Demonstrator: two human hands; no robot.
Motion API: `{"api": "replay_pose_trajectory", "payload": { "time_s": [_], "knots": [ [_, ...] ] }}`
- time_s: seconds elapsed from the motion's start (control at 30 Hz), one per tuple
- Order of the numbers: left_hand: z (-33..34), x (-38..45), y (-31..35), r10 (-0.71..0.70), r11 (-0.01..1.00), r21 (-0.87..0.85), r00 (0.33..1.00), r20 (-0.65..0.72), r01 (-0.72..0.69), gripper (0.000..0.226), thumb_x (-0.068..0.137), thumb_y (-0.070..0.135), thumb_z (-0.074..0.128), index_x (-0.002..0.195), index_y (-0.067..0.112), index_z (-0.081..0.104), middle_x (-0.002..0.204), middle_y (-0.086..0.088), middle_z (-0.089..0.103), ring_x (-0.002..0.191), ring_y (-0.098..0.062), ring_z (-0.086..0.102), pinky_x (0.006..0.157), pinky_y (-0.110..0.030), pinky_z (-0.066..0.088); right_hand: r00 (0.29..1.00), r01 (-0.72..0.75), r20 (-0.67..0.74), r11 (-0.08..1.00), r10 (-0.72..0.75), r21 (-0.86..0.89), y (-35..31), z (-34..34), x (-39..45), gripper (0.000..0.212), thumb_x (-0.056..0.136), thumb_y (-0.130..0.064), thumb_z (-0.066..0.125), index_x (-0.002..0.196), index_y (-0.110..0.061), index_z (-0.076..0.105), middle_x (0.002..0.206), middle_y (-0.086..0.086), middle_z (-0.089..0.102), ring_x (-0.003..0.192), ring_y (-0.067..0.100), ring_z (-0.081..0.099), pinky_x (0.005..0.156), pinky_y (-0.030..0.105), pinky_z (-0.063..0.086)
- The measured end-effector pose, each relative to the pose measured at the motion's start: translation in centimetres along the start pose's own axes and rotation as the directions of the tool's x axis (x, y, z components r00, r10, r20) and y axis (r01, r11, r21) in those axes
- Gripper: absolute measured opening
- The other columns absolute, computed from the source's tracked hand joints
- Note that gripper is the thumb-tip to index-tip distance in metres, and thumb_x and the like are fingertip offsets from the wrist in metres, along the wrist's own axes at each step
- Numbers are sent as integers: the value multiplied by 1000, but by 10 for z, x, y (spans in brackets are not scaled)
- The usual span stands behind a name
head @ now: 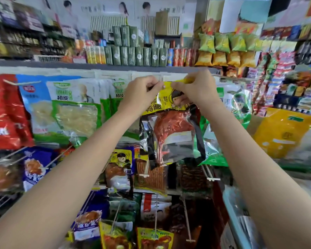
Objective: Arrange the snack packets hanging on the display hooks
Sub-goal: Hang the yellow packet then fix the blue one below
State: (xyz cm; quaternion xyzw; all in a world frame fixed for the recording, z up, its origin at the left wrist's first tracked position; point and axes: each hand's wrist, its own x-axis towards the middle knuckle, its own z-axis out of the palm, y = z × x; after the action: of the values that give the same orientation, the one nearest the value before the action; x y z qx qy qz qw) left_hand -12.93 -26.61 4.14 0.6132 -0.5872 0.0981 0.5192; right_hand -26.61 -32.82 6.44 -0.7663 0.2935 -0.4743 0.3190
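I have the yellow-topped duck-leg packet (171,123) pinched at its header by both hands: my left hand (142,90) grips the left corner, my right hand (192,88) grips the right corner, fingers (176,85) of each curled tight on the yellow strip. The packet hangs from my grip just below the grey shelf edge (97,68), in front of the hanging rows, its clear lower part showing the red meat.

I judge I am lining the header hole up with a display hook, but my hands cover the hook end and I cannot tell whether the hole is on it. If I let go before it is threaded, the packet could drop onto the white hook tips (144,175) below it and knock those lower packets loose. Pulling the corners apart too hard could tear the thin header at the hole. My forearms also pass close to the green-and-white packets (75,112) left of the duck-leg packet and might swing them.

Above the shelf edge stand dark green boxes (133,51) and, to their right, green and orange crisp bags (226,51). Right of the duck-leg packet lies a large yellow bag (284,132). The place is a crowded little shop, blurred at the edges
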Motion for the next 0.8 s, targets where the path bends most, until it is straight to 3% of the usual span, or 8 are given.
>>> {"api": "replay_pose_trajectory", "payload": {
  "time_s": [0.17, 0.23, 0.33, 0.4, 0.47, 0.57, 0.67, 0.8],
  "knots": [
    [7, 6, -13, -55, 997, 60, 998, 40, 52, 19, 91, 15, 55, 107, 9, 64, 112, -6, 65, 98, -16, 62, 83, -21, 44, 995, -33, -96, 998, 27, -61, 21, 17, 9, 29, 83, -15, 65, 60, -11, 48, 60, 11, 63, 65, 34, 69, 63, 44, 57],
    [7, 5, -24, -101, 989, 122, 985, 137, 85, 40, 89, 8, 55, 128, 13, 48, 135, -5, 49, 112, -14, 56, 89, -21, 43, 994, -25, -111, 982, 4, -190, 29, 23, 10, 6, 86, -10, 58, 87, -7, 63, 91, 17, 68, 89, 31, 66, 74, 32, 50],
    [-1, -16, -40, -99, 986, 152, 977, 191, 70, 66, 86, -1, 53, 143, 20, 27, 154, 0, 19, 136, -18, 33, 107, -30, 38, 992, -10, -123, 975, -18, -223, 43, 28, -5, 35, 90, -6, 51, 124, -3, 46, 129, 14, 51, 113, 27, 51, 74, 21, 36],
    [-12, -41, -51, -77, 983, 179, 988, 135, 52, 61, 85, -3, 51, 139, 20, 34, 151, 4, 23, 131, -11, 36, 98, -11, 38, 943, 119, -288, 977, -167, -175, 41, 35, -31, 30, 87, 1, 45, 117, -3, 49, 124, 13, 47, 101, 27, 56, 66, 19, 33],
    [-26, -71, -63, -109, 978, 183, 993, 37, 100, 47, 85, -4, 51, 127, 17, 47, 138, 2, 39, 110, -9, 52, 92, -12, 42, 900, 262, -337, 961, -276, -85, 39, 49, -64, 25, 80, 4, 40, 95, -6, 57, 101, 3, 52, 76, 22, 61, 61, 19, 38],
    [-43, -115, -87, -193, 965, 185, 981, 10, 188, 27, 85, -4, 52, 107, 11, 59, 110, -1, 55, 87, -12, 59, 87, -26, 48, 952, 306, 21, 952, -305, -20, 41, 91, -105, 27, 78, 2, 37, 80, -6, 63, 74, -1, 59, 62, 19, 62, 57, 23, 45],
    [-58, -143, -119, -246, 923, 322, 966, 79, 209, 21, 85, -1, 55, 100, 9, 65, 99, -4, 65, 82, -15, 60, 78, -28, 49, 924, 157, 375, 970, -78, -186, 58, 147, -108, 34, 84, 7, 40, 110, -3, 61, 109, 13, 63, 90, 31, 66, 74, 34, 52],
    [-84, -159, -153, -372, 860, 455, 894, 252, 230, 24, 89, 7, 52, 108, 17, 62, 111, 0, 62, 94, -16, 60, 79, -27, 46, 799, 75, 549, 866, 244, -494, 75, 210, -85, 56, 86, 5, 45, 139, -5, 32, 142, 17, 39, 123, 34, 48, 96, 41, 45]
  ]
}}
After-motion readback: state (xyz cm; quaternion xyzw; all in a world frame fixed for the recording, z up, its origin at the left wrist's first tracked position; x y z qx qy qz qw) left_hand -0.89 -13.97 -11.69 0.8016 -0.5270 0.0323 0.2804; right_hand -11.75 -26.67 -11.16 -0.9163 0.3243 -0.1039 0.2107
